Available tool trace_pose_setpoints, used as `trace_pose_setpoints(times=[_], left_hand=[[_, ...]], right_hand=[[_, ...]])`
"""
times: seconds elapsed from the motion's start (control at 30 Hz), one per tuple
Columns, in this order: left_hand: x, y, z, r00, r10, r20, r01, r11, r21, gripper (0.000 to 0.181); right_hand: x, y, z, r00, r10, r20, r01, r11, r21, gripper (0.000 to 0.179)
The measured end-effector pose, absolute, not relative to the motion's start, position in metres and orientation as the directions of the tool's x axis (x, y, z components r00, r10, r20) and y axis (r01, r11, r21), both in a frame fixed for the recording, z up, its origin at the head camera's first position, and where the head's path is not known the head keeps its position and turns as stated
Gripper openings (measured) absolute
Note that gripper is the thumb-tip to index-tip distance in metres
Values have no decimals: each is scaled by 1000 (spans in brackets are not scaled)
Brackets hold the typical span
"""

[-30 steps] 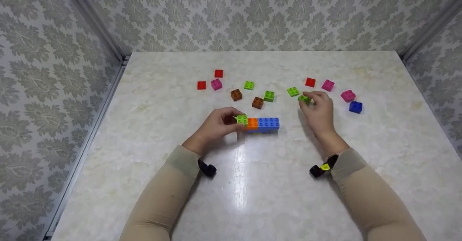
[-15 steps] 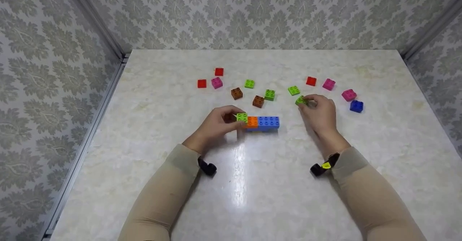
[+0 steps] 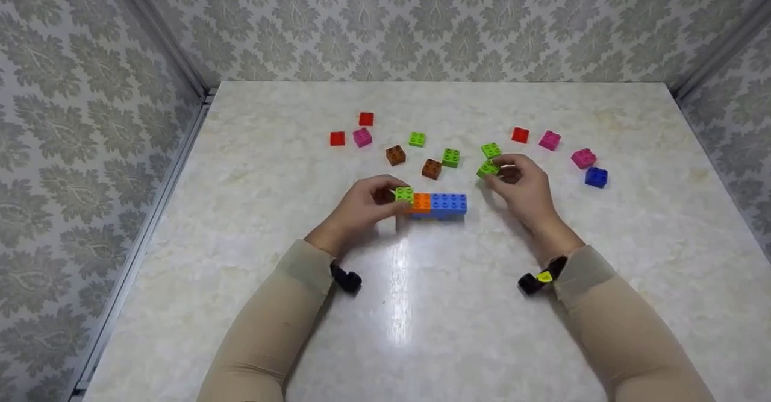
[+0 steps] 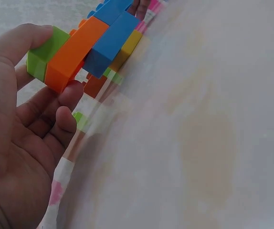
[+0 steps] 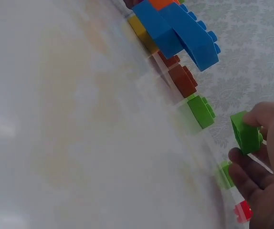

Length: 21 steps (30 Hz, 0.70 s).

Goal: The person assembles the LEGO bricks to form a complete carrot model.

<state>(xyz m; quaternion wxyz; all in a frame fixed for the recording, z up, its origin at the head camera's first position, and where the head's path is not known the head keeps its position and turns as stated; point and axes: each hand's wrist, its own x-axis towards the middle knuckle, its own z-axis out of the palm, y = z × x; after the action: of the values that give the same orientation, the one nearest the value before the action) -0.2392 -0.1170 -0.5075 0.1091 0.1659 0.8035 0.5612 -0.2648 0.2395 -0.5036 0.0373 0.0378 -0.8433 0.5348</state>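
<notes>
My left hand (image 3: pixel 364 206) grips the left end of a built row of toy bricks (image 3: pixel 449 203). In the left wrist view the thumb presses a green end brick (image 4: pixel 51 47), and fingertips lie under the orange brick (image 4: pixel 77 52) beside it. Blue bricks (image 4: pixel 113 43) continue the row, with a yellow brick (image 4: pixel 126 50) beneath them. To the right, my right hand (image 3: pixel 527 188) pinches a loose green brick (image 5: pixel 244 133) between thumb and fingers, raised off the table in the right wrist view. Another green brick (image 3: pixel 491 149) lies just behind it.
Behind the hands lie brown bricks (image 3: pixel 431 169), green bricks (image 3: pixel 450 158), pink bricks (image 3: pixel 362 137) and flat red bricks (image 3: pixel 337 138). A blue brick (image 3: pixel 596 177) sits farthest right. Patterned walls (image 3: pixel 397 22) border the pale table (image 3: pixel 385 354).
My right hand has picked up the green brick and carried it left, toward the built row. The left hand and the row have stayed nearly still.
</notes>
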Motion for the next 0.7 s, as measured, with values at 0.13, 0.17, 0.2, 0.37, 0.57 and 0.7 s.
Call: trace_pose_setpoints(times=[0.13,0.17,0.2,0.37,0.57,0.7], left_hand=[[-239,-117,-507,-919,393,8,140,308,941,32],[-239,-117,-507,-919,395,8,140,306,942,32],[-239,-117,-507,-918,396,7,139,305,942,31],[-240,-117,-508,-918,397,-6,126,306,944,31],[-240,-117,-507,-919,393,-17,114,308,945,32],[-240,-117,-507,-920,392,-15,116,307,945,33]], right_hand=[[-262,235,-505,-985,-103,136,-164,370,-914,46],[-261,234,-505,-983,-122,134,-169,359,-918,46],[-261,233,-505,-982,-140,130,-172,347,-922,46],[-255,227,-505,-971,-213,104,-163,278,-947,40],[-251,224,-505,-937,-336,97,-172,203,-964,38],[-251,223,-507,-911,-406,74,-174,215,-961,37]])
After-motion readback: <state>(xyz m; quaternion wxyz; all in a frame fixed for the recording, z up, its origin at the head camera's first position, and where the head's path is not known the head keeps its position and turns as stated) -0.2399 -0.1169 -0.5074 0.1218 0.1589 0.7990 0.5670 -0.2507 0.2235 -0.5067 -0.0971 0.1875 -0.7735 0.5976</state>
